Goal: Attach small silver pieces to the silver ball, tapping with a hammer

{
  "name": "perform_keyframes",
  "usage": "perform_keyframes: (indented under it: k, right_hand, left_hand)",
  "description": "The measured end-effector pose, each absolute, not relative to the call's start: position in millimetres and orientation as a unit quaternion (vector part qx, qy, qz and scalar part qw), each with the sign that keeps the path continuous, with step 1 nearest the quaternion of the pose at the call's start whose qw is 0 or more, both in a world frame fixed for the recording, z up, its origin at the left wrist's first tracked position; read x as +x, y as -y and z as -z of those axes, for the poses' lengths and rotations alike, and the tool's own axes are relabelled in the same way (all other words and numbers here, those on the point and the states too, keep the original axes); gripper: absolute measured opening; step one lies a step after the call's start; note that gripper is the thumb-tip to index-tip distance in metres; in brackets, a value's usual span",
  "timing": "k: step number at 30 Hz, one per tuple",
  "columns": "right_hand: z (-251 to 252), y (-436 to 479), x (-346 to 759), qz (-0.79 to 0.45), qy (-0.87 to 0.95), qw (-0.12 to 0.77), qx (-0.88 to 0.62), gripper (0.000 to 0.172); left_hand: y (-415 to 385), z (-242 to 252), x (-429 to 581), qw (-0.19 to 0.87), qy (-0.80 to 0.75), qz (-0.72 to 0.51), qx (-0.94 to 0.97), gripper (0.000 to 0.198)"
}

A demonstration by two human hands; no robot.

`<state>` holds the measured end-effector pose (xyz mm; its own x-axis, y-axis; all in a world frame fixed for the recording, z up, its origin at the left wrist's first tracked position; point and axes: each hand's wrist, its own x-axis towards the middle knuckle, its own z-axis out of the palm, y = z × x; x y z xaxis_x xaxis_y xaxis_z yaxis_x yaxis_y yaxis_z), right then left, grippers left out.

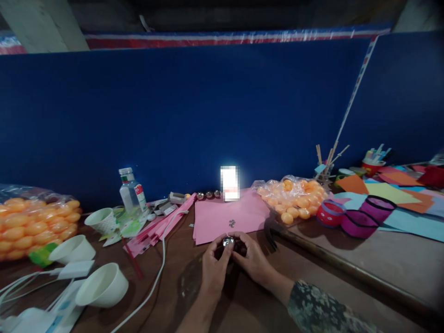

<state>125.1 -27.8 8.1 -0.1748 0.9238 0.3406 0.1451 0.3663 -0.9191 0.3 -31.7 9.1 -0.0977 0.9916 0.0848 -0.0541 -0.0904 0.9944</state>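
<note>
My left hand [213, 266] and my right hand [253, 260] meet over the brown table, just in front of a pink paper sheet [225, 215]. Together their fingers close round a small shiny silver ball [228, 241], pinched between thumbs and fingertips. A dark object sits under the ball between my hands; I cannot make it out. A tiny cluster of small metal bits [231, 224] lies on the pink sheet. A few more silver balls [208, 195] line up at the back by the blue wall.
Bags of orange balls sit at the far left [31, 226] and right of centre [294, 196]. White cups [102, 284] and cables lie front left, a small bottle [132, 193] behind. Pink-purple rings [357, 222] and coloured paper [398, 194] fill the right.
</note>
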Motion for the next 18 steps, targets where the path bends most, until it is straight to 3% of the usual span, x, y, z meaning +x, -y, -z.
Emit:
perform_keyframes:
  k: [9, 18]
  right_hand:
    - [-7, 26, 125, -0.377, 0.671, 0.497, -0.401, 0.031]
    - [1, 26, 125, -0.309, 0.689, 0.502, -0.421, 0.049]
  left_hand:
    - [30, -6, 0, 0.459, -0.491, -0.555, 0.490, 0.037]
    - [21, 7, -1, 0.461, -0.470, -0.571, 0.490, 0.046]
